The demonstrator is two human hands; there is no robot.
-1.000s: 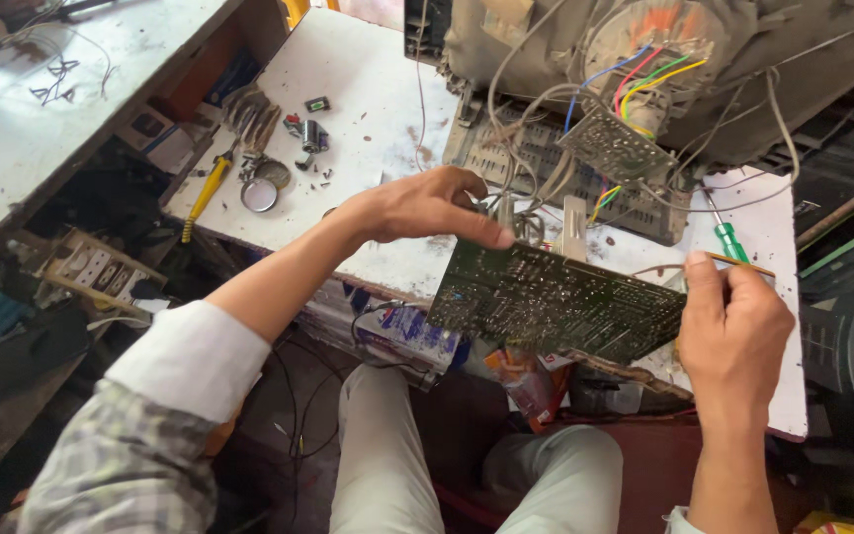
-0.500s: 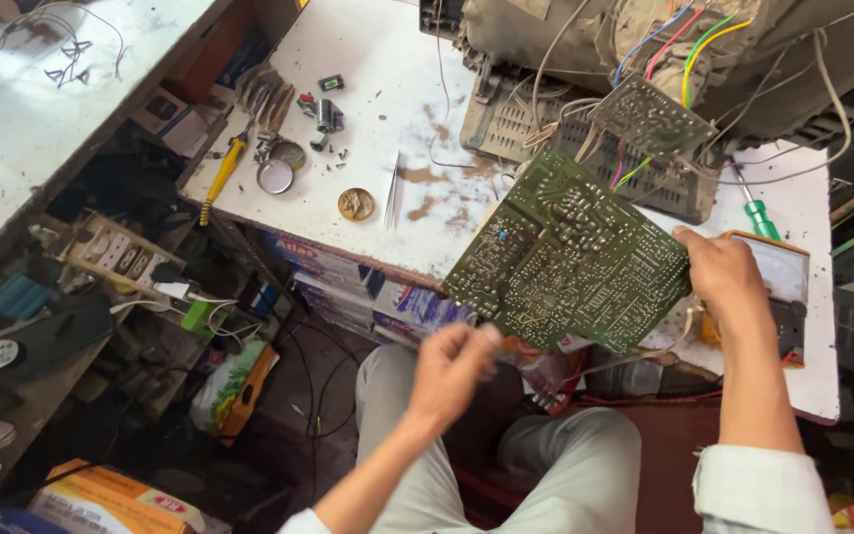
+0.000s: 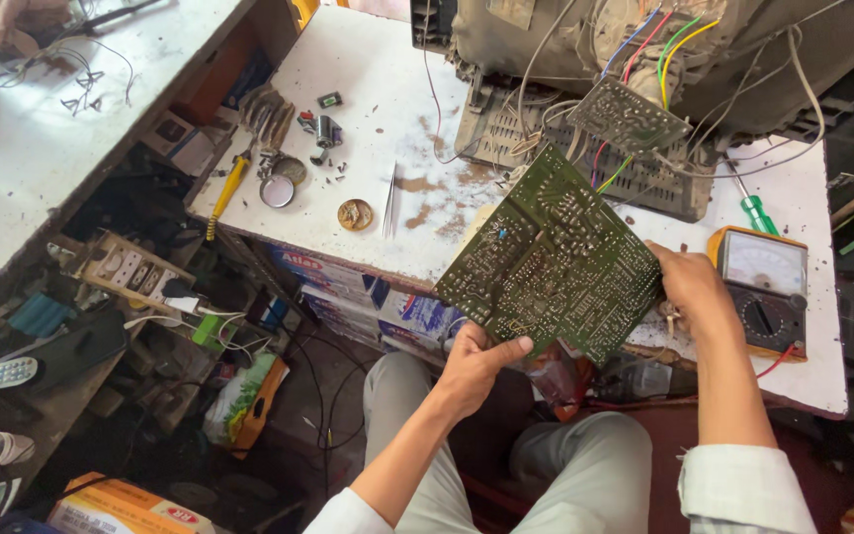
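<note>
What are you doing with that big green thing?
A person sits at a white workbench holding a green circuit board up in both hands, solder side facing the camera. The left hand grips its bottom edge and the right hand its right edge. A meter lies on the bench beside the right hand, and an opened old television sits behind.

Circuit board point(image 3: 555, 259) showing dark green, speckled with pale solder dots and fine traces. Worktop point(image 3: 378, 119) looking white with brown rust-like stains. Meter point(image 3: 763, 292) showing orange casing, black face, pale dial window. Screwdriver point(image 3: 755, 210) showing a green handle, another screwdriver point(image 3: 225, 194) yellow. Wires point(image 3: 669, 44) running yellow, green, red, blue. Trousers point(image 3: 585, 475) reading light grey, possibly beige.
</note>
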